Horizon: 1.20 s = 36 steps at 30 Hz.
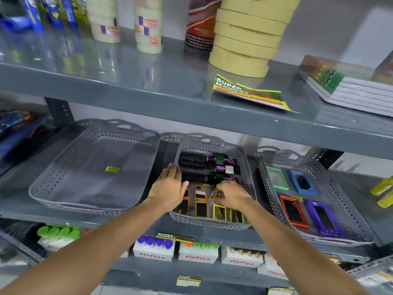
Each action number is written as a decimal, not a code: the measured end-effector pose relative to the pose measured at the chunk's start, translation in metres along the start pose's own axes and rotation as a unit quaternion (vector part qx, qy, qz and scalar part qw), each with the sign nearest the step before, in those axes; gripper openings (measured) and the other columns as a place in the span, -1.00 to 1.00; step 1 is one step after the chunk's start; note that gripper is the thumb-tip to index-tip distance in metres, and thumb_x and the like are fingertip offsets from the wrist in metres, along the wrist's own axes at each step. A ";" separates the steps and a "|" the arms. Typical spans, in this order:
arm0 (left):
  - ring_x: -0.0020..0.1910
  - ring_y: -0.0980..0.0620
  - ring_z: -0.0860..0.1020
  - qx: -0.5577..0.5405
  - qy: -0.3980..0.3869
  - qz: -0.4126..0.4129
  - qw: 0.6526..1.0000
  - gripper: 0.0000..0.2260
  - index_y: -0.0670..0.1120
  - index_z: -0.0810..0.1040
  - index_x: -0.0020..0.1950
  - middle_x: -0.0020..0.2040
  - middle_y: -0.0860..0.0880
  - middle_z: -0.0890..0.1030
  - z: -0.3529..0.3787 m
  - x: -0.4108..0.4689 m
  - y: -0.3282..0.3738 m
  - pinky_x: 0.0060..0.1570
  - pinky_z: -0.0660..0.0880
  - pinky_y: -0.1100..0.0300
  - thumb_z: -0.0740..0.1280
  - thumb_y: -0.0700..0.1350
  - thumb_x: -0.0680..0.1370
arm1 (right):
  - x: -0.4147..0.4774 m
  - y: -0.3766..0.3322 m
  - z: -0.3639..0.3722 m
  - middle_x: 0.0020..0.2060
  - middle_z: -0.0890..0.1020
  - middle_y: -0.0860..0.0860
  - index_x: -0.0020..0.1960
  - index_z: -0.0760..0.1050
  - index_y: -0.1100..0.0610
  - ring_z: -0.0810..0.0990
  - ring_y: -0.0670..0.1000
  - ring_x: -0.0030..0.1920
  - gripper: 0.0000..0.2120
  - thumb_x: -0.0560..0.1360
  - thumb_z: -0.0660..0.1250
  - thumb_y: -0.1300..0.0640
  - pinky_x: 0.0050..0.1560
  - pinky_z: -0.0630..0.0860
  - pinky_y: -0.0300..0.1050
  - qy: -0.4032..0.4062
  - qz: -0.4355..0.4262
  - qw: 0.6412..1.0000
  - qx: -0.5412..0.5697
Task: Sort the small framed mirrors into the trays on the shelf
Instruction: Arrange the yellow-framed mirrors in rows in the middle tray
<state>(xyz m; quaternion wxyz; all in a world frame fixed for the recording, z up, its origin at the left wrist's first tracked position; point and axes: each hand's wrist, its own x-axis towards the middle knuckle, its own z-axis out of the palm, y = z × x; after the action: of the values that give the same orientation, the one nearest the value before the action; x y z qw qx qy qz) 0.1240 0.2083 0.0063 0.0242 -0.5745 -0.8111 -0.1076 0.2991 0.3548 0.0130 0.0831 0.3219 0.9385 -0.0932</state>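
Three grey perforated trays stand on the middle shelf. The left tray [63, 167] holds only a yellow sticker. The middle tray [212, 223] holds black hairbrushes [197, 165] at the back and several small orange and yellow framed mirrors [201, 208] in front. The right tray [344, 192] holds green [276, 177], blue [303, 183], red [294, 211] and purple [325, 219] framed mirrors. My left hand [170, 186] lies flat on the middle tray's left edge, fingers extended. My right hand [230, 193] is curled over an orange-framed mirror in the middle tray; the grip itself is partly hidden.
The grey upper shelf [148, 86] overhangs the trays, carrying tape rolls [246, 37], a leaflet [251, 93] and stacked packs. Yellow bottles [382, 192] lie at the far right. Boxes marked "fitfizz" [197, 255] line the shelf below.
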 end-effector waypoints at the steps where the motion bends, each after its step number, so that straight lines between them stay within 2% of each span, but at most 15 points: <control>1: 0.45 -0.19 0.18 0.001 -0.001 0.002 1.000 -0.47 -0.30 0.18 0.43 0.42 -0.27 0.29 0.000 0.000 0.000 0.44 0.17 0.01 -0.03 0.07 0.62 | 0.000 0.001 -0.001 0.01 0.58 0.05 0.03 0.58 0.11 0.57 0.06 0.02 -0.76 0.47 0.38 -0.02 0.00 0.53 -0.06 -0.002 -0.006 1.000 0.009; 7: 0.46 -0.19 0.17 0.011 -0.009 0.007 1.000 -0.46 -0.30 0.15 0.44 0.44 -0.27 0.26 -0.001 -0.001 0.001 0.45 0.16 0.00 -0.05 0.08 0.62 | -0.003 0.009 -0.002 0.01 0.59 0.01 0.02 0.62 0.06 0.56 0.01 0.03 -0.84 0.46 0.40 0.05 0.11 0.52 -0.05 -0.017 -0.033 0.998 0.044; 14: 0.46 -0.18 0.17 0.018 -0.014 0.013 1.000 -0.46 -0.29 0.15 0.44 0.44 -0.27 0.26 -0.002 0.000 0.001 0.46 0.14 0.00 -0.06 0.08 0.62 | -0.003 0.016 0.001 -0.02 0.59 -0.05 -0.06 0.60 0.01 0.54 -0.05 -0.02 -0.90 0.43 0.43 0.08 0.11 0.51 -0.06 -0.018 -0.047 0.997 0.065; 19: 0.46 -0.19 0.17 0.012 -0.018 0.013 1.000 -0.46 -0.30 0.17 0.44 0.44 -0.28 0.26 -0.003 0.000 0.001 0.46 0.13 0.00 -0.05 0.08 0.62 | -0.005 0.019 0.002 0.07 0.60 -0.01 0.09 0.58 0.06 0.55 0.00 0.09 -0.77 0.46 0.41 0.02 0.17 0.48 -0.06 -0.018 -0.042 0.996 0.077; 22: 0.46 -0.19 0.18 0.013 -0.019 0.013 1.000 -0.46 -0.29 0.18 0.44 0.43 -0.27 0.27 -0.003 -0.001 0.002 0.46 0.13 0.00 -0.04 0.08 0.62 | -0.012 0.020 -0.002 0.03 0.62 -0.02 0.10 0.59 0.06 0.57 -0.03 0.04 -0.72 0.46 0.40 -0.05 0.11 0.52 -0.07 0.031 -0.045 0.993 0.102; 25: 0.45 -0.18 0.19 0.012 -0.020 0.008 1.000 -0.46 -0.29 0.18 0.43 0.43 -0.27 0.28 -0.003 0.000 0.002 0.46 0.15 0.00 -0.04 0.09 0.62 | -0.025 0.018 -0.001 -0.13 0.56 -0.13 -0.02 0.59 -0.02 0.53 -0.09 -0.09 -0.72 0.39 0.40 -0.19 -0.04 0.53 -0.10 0.001 -0.075 0.997 0.035; 28: 0.45 -0.19 0.20 0.009 -0.022 0.006 1.000 -0.46 -0.30 0.19 0.43 0.42 -0.27 0.29 -0.002 0.000 0.002 0.45 0.16 -0.01 -0.03 0.09 0.62 | -0.035 0.016 0.004 -0.22 0.51 -0.20 -0.12 0.58 -0.08 0.51 -0.11 -0.14 -0.76 0.35 0.43 -0.21 -0.11 0.56 -0.08 -0.037 -0.091 0.995 -0.004; 32: 0.44 -0.19 0.21 0.009 -0.024 0.004 1.000 -0.46 -0.29 0.21 0.42 0.41 -0.27 0.30 -0.001 0.000 0.001 0.44 0.18 -0.02 -0.03 0.09 0.62 | -0.037 0.015 0.002 -0.23 0.50 -0.24 -0.14 0.60 -0.13 0.47 -0.15 -0.14 -0.83 0.34 0.46 -0.17 -0.07 0.53 -0.09 -0.027 -0.110 0.994 -0.001; 36: 0.45 -0.18 0.20 0.010 -0.024 0.001 1.000 -0.46 -0.29 0.20 0.42 0.42 -0.27 0.30 -0.001 0.000 0.001 0.45 0.17 -0.01 -0.04 0.10 0.61 | -0.040 0.014 0.002 -0.18 0.55 -0.19 -0.11 0.59 -0.11 0.48 -0.11 -0.09 -0.83 0.36 0.44 -0.15 0.04 0.48 -0.06 -0.027 -0.114 0.993 -0.012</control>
<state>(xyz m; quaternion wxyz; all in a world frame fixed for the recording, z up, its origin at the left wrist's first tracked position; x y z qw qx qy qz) 0.1248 0.2088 0.0072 0.0104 -0.5771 -0.8122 -0.0850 0.3388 0.3418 0.0181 0.1015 0.2087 0.9676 -0.0994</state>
